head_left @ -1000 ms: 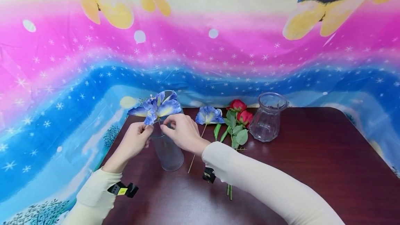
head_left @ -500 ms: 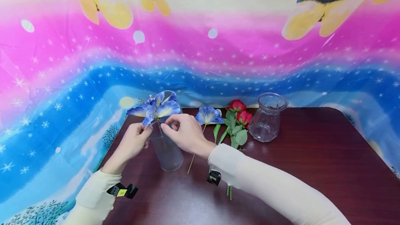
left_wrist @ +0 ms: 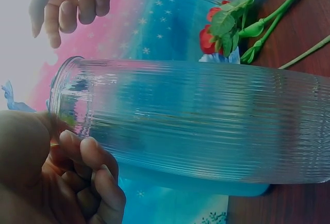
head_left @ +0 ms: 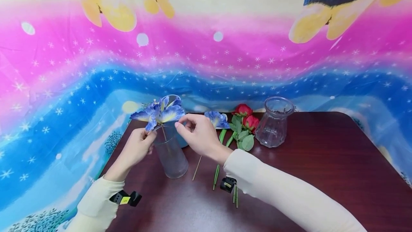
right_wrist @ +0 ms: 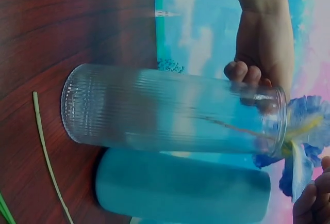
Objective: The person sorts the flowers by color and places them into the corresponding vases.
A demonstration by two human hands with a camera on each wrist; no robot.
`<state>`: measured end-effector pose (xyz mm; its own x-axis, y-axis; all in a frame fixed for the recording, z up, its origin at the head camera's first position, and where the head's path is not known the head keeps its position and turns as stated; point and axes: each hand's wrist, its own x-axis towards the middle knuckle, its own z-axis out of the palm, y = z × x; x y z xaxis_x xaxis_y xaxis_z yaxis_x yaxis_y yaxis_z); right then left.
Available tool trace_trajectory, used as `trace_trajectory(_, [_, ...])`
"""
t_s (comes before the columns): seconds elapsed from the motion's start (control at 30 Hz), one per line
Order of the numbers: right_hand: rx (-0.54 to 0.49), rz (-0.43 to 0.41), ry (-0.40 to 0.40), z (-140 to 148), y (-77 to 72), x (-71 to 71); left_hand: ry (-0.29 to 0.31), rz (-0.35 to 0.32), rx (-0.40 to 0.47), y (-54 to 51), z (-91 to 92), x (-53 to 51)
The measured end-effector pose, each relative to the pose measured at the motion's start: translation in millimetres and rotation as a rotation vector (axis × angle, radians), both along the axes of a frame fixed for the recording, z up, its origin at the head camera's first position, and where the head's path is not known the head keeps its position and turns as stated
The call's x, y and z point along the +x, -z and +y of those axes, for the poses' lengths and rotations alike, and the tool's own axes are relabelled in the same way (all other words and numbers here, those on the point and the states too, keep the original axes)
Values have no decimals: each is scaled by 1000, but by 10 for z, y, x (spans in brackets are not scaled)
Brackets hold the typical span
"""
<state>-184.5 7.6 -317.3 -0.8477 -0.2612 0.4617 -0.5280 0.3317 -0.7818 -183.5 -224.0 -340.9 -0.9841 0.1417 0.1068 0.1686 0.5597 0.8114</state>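
A blue-and-yellow flower stands in the clear ribbed vase, its bloom above the rim and its thin stem visible through the glass. My left hand grips the vase at its rim, on the left side; the left wrist view shows its fingers curled there. The vase leans, its top toward the left hand. To the right of the rim, my right hand hangs with loosely bent fingers, apart from flower and vase, holding nothing.
A teal vase stands behind the clear one. Another blue flower, red roses with green stems and an empty flared glass vase are on the dark table to the right. A printed cloth hangs behind.
My right hand has drawn away from the flower stem, to the right, and covers more of the second blue flower. My left hand has stayed at the vase rim.
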Motion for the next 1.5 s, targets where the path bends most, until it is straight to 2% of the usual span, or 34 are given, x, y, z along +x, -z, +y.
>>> trace_trajectory(0.4, [-28,-41,80,171,73,-165,7,9,11,-10,23,13])
trace_trajectory(0.6, [-15,-72,170,251,188,-294,9,15,10,-4,22,11])
trace_trajectory(0.77, [46,-110,227,311,290,-382,7,12,7,1,21,12])
trace_trajectory(1.0, [122,-221,209,387,464,-464,0,-1,19,9,20,19])
trace_trajectory(1.3, [224,-343,224,445,670,-534,-3,-4,22,-10,16,24])
trace_trajectory(1.5, [342,-405,228,425,811,-570,-2,-4,10,-26,13,29])
